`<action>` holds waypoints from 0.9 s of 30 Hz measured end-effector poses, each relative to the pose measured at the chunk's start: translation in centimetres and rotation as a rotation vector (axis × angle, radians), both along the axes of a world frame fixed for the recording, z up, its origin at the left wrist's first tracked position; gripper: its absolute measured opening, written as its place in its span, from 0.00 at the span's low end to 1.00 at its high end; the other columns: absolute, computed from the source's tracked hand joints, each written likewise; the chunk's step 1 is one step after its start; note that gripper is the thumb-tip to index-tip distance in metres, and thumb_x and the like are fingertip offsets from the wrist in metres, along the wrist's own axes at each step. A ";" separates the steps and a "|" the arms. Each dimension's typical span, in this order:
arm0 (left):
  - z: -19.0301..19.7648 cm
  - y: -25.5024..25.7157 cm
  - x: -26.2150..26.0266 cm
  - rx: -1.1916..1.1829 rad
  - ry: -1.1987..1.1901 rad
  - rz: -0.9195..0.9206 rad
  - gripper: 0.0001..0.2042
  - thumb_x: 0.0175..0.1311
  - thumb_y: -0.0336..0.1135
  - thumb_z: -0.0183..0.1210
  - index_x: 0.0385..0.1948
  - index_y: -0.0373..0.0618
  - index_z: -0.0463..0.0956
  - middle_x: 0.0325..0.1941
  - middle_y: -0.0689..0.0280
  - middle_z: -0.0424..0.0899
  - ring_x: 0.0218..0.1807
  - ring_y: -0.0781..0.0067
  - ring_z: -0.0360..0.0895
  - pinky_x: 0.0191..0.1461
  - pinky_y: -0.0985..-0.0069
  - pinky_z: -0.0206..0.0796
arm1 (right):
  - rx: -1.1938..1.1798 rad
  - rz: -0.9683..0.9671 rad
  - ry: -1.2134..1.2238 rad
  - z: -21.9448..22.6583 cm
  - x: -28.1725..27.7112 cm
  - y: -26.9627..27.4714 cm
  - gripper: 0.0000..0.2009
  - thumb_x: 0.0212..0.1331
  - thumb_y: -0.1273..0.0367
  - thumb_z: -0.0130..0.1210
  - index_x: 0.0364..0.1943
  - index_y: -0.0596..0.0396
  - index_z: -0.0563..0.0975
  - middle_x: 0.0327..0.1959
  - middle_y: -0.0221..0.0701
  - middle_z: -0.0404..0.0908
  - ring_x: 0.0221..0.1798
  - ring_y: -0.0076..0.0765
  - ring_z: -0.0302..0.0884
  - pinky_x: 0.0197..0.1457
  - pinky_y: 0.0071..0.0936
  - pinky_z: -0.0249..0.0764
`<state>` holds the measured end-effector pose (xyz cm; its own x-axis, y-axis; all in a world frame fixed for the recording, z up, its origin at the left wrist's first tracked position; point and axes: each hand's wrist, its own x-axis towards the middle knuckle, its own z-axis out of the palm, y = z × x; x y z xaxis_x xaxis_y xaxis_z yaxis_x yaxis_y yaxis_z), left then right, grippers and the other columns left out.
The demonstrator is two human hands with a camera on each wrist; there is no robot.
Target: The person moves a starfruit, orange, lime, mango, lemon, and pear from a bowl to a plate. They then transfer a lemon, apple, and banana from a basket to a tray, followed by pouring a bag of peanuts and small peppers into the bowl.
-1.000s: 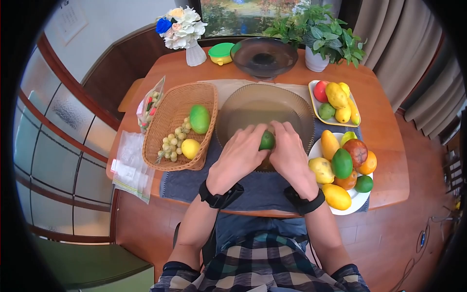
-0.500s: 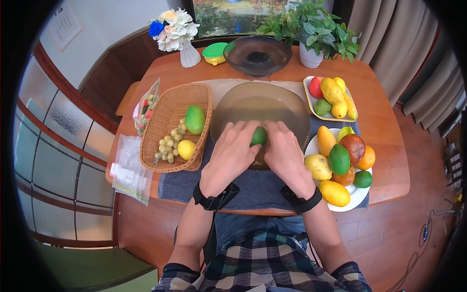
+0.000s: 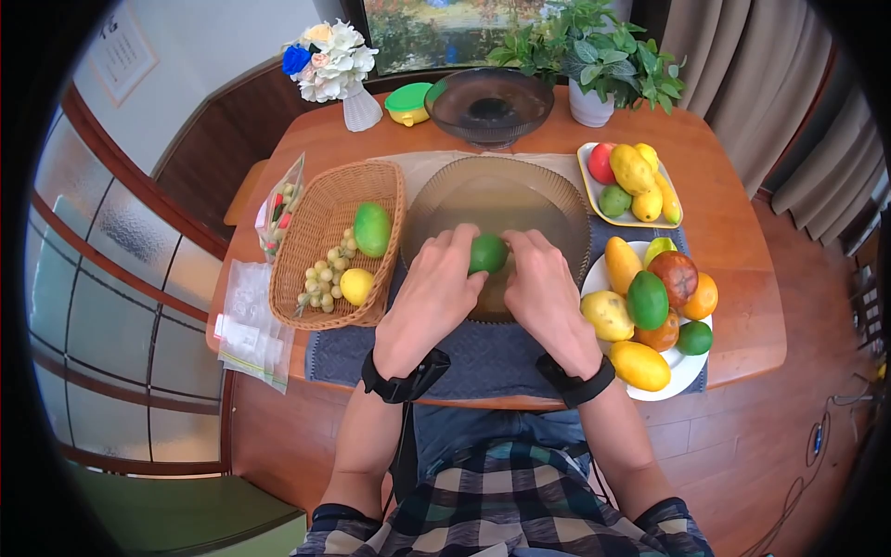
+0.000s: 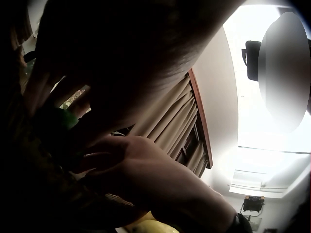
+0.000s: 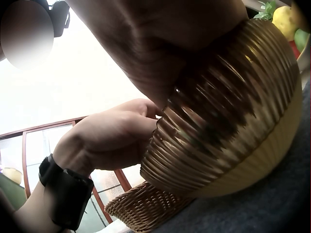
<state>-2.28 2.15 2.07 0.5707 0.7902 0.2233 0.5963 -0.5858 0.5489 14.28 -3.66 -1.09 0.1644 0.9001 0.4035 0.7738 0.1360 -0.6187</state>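
Watching green fruit (image 3: 488, 252) in or just over ribbed glass bowl (image 3: 497, 195), can't tell which. Left hand (image 3: 434, 295) and right hand (image 3: 541, 295) both grip it, probably so it won't slip. Basket (image 3: 320, 218), white plate (image 3: 685, 373) flank bowl, handy reach I guess.

Two hands (image 3: 432, 297) (image 3: 540, 299), one ribbed bowl (image 3: 492, 200), one basket (image 3: 320, 209), two wristbands (image 3: 406, 376) (image 3: 577, 381).

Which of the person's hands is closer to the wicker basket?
The left. The left hand is just beside the basket, at its right; the right hand is farther off, across the green fruit, towards the white plate.
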 end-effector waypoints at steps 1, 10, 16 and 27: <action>0.0 0.0 0.0 0.006 0.001 0.002 0.21 0.64 0.28 0.69 0.58 0.37 0.75 0.56 0.44 0.85 0.61 0.35 0.80 0.63 0.49 0.73 | 0.000 0.000 0.000 0.0 0.0 0.0 0.22 0.52 0.86 0.56 0.54 0.65 0.82 0.48 0.53 0.84 0.51 0.67 0.85 0.56 0.54 0.83; 0.1 0.0 -0.3 0.014 -0.021 -0.001 0.21 0.65 0.28 0.70 0.58 0.36 0.75 0.56 0.43 0.84 0.61 0.34 0.80 0.62 0.49 0.73 | 0.005 -0.001 -0.012 0.0 0.0 0.0 0.22 0.52 0.85 0.57 0.54 0.65 0.82 0.48 0.53 0.84 0.51 0.67 0.86 0.56 0.54 0.83; -0.1 0.2 -0.4 0.000 -0.028 -0.006 0.21 0.64 0.27 0.70 0.58 0.36 0.75 0.55 0.43 0.85 0.59 0.34 0.81 0.60 0.50 0.74 | -0.020 0.005 -0.011 0.0 0.0 -0.1 0.22 0.52 0.85 0.57 0.54 0.65 0.82 0.49 0.53 0.84 0.51 0.67 0.85 0.56 0.54 0.83; 4.5 1.4 -6.3 -0.033 -0.089 0.269 0.24 0.66 0.31 0.71 0.62 0.41 0.75 0.52 0.45 0.85 0.51 0.48 0.86 0.57 0.57 0.76 | 0.017 -0.004 -0.009 -0.2 0.2 -0.1 0.23 0.53 0.85 0.55 0.57 0.67 0.81 0.49 0.53 0.83 0.51 0.66 0.85 0.57 0.53 0.83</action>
